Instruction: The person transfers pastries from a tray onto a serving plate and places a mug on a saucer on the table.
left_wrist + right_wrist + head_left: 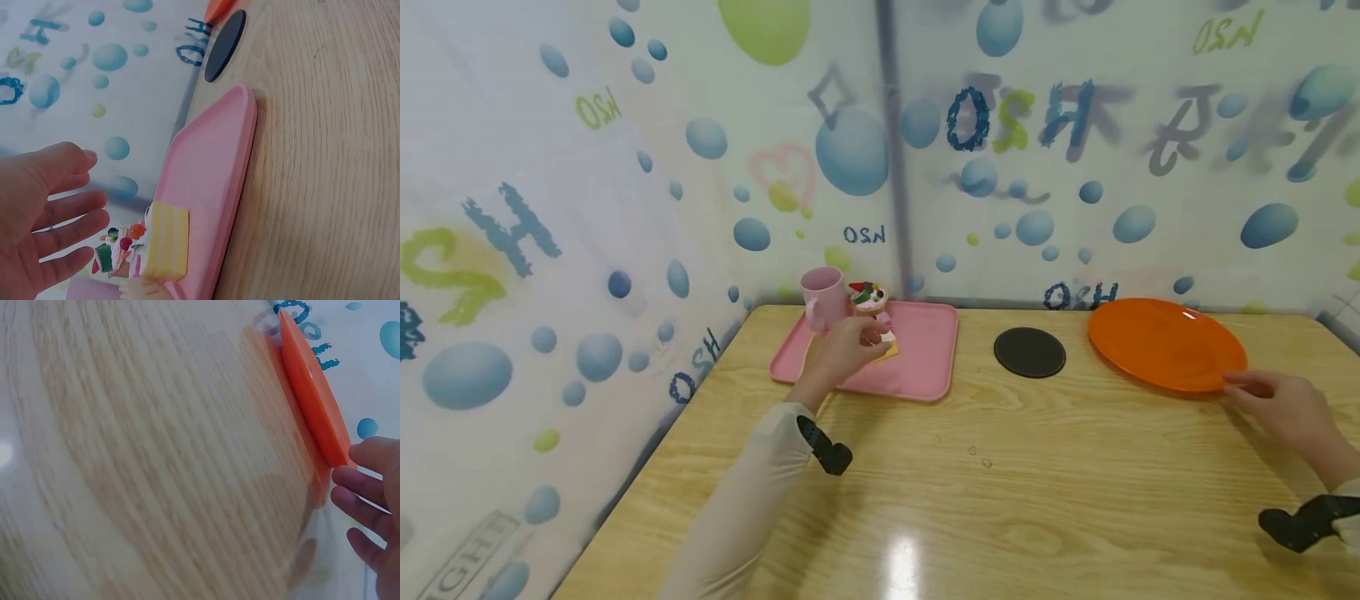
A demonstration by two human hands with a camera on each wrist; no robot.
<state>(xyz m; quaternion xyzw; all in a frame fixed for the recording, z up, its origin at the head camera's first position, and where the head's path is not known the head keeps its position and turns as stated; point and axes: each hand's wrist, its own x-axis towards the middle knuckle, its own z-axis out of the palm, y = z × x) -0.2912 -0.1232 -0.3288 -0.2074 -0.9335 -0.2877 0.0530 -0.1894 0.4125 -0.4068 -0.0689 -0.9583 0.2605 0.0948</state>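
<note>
My left hand [846, 350] hovers over the pink tray [925, 354], its fingers loosely bent and holding nothing. Just beyond its fingertips lies a yellow layered cake slice [165, 240] with white cream. Behind it on the tray stand a pink mug [823, 293] and a small dessert [869, 298] topped with cream and fruit. A pale piece [145, 289] beside the slice is mostly hidden in the left wrist view. Over at the right, my right hand [1288, 408] pinches the near right rim of an orange plate [1165, 342], thumb above and fingers below.
Between tray and plate, a round black coaster [1030, 352] lies flat on the wooden table [985, 500]. A printed curtain [1037, 167] with blue bubbles hangs along the table's back edge and continues down the left side.
</note>
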